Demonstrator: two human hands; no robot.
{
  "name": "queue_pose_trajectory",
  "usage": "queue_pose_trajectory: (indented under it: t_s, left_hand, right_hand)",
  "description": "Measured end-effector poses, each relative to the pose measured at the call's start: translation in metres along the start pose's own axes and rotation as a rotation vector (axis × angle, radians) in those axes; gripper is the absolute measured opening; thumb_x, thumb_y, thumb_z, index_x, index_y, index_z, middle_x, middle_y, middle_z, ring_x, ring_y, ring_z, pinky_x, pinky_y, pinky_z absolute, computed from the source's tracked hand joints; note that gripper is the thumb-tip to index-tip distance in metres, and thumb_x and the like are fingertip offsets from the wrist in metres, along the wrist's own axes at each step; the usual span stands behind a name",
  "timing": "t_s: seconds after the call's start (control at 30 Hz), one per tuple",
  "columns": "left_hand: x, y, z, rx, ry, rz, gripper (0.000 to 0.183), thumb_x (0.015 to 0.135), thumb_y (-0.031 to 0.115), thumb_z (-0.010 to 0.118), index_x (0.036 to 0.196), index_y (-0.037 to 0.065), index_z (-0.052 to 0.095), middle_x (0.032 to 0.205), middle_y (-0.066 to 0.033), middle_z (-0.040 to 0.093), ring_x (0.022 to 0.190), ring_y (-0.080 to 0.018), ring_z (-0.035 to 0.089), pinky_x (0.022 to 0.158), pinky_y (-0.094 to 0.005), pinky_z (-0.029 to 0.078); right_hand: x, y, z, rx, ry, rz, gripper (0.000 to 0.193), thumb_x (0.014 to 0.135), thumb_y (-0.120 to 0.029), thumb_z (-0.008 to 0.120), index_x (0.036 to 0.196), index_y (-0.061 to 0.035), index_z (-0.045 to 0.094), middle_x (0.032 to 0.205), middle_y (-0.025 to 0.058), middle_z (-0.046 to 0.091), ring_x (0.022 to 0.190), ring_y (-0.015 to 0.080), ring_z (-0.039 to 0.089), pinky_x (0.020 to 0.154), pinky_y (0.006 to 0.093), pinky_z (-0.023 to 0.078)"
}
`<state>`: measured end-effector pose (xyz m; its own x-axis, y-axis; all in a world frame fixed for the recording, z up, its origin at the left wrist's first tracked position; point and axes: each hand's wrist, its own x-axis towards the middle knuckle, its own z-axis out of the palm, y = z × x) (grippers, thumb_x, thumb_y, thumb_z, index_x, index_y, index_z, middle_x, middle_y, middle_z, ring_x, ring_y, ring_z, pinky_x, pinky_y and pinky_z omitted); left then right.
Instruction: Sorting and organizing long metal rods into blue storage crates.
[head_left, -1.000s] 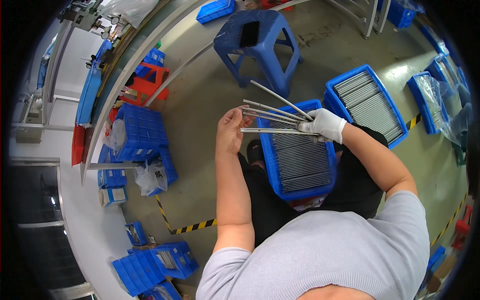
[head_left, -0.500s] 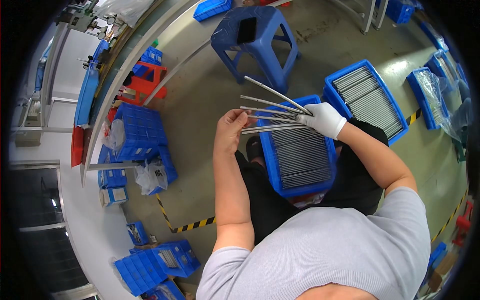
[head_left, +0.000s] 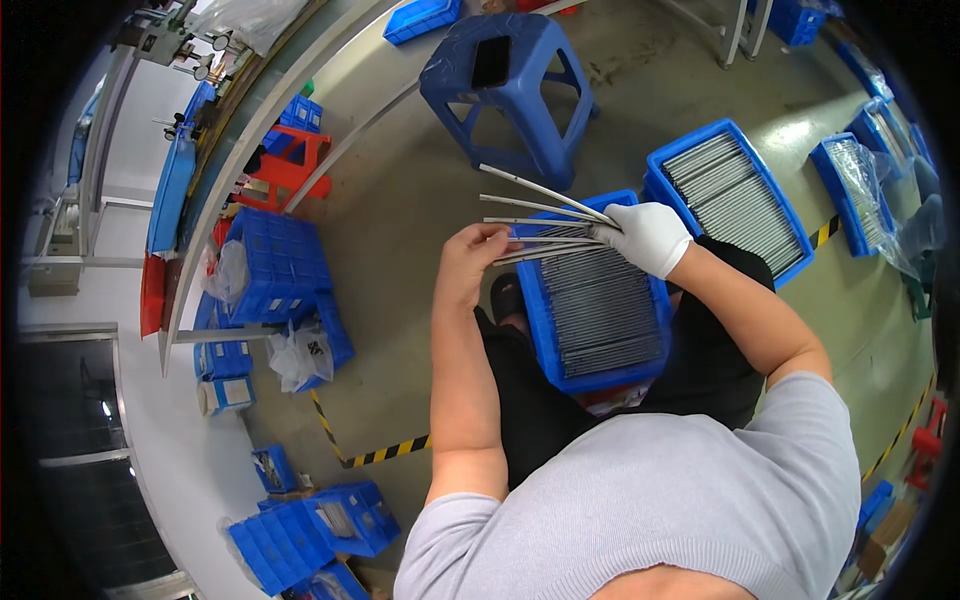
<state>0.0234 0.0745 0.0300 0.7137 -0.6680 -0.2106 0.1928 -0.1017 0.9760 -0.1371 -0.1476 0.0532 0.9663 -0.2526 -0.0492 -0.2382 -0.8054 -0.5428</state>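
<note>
My right hand [head_left: 645,238], in a white glove, is closed round one end of several thin grey metal rods [head_left: 545,190], which fan out to the left. The bare fingers of my left hand [head_left: 472,260] pinch the free ends of the lower rods. Beneath the rods, between my knees, a blue crate [head_left: 543,335] holds a dense row of similar rods [head_left: 610,325]. Against its upper right side stands a second blue crate [head_left: 790,215], also filled with rods lying side by side.
A blue plastic stool [head_left: 535,85] with a black phone [head_left: 491,62] on it stands ahead. To the left are stacked blue bins [head_left: 280,265], a red stool [head_left: 300,160] and a workbench edge [head_left: 235,165]. More rods fill a plastic-draped crate [head_left: 850,200] at far right.
My left hand has shifted slightly right and down along the rods, and the lower rods' free ends are now gathered between its fingers. The fan's upper rods have tilted slightly downward.
</note>
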Motion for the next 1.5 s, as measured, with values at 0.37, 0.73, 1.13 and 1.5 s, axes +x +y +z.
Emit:
queue_pose_trajectory:
  t_s: [0.37,0.73,1.13,1.5]
  left_hand:
    - [0.005,0.001,-0.015,-0.075,0.052,-0.018,0.028,0.091,0.027,0.062,0.1,0.001,0.063,0.087,-0.0113,0.068,0.085,-0.0185,0.066,0.077,-0.0279,0.046]
    - [0.006,0.001,-0.017,-0.029,0.032,-0.07,0.03,0.09,0.028,0.063,0.102,0.001,0.062,0.086,-0.0106,0.068,0.085,-0.0183,0.066,0.077,-0.0284,0.047]
    - [0.002,0.001,-0.012,-0.143,0.065,-0.087,0.027,0.088,0.029,0.064,0.097,0.003,0.064,0.083,-0.0092,0.069,0.081,-0.0153,0.065,0.075,-0.027,0.044]
    - [0.003,0.0,-0.016,-0.171,0.025,0.022,0.016,0.086,0.007,0.065,0.1,-0.002,0.064,0.091,-0.0069,0.066,0.083,-0.0169,0.065,0.077,-0.0251,0.047]
  right_hand:
    - [-0.001,0.001,-0.002,-0.013,-0.1,0.022,0.034,0.09,-0.039,0.055,0.085,-0.0063,0.064,0.07,0.0134,0.063,0.068,0.0296,0.063,0.064,0.0386,0.05]
    - [-0.002,0.001,-0.004,-0.03,-0.073,-0.016,0.035,0.09,-0.039,0.055,0.084,-0.0056,0.063,0.069,0.0137,0.062,0.068,0.0304,0.063,0.063,0.0397,0.049]
    - [-0.004,0.0,0.0,-0.091,0.014,-0.078,0.031,0.09,-0.036,0.055,0.081,-0.0076,0.062,0.068,0.0123,0.062,0.065,0.0291,0.063,0.061,0.039,0.05]
    - [-0.002,0.005,0.002,-0.008,-0.015,-0.098,0.031,0.088,-0.038,0.056,0.083,-0.0082,0.063,0.066,0.0114,0.062,0.064,0.0293,0.063,0.059,0.04,0.05]
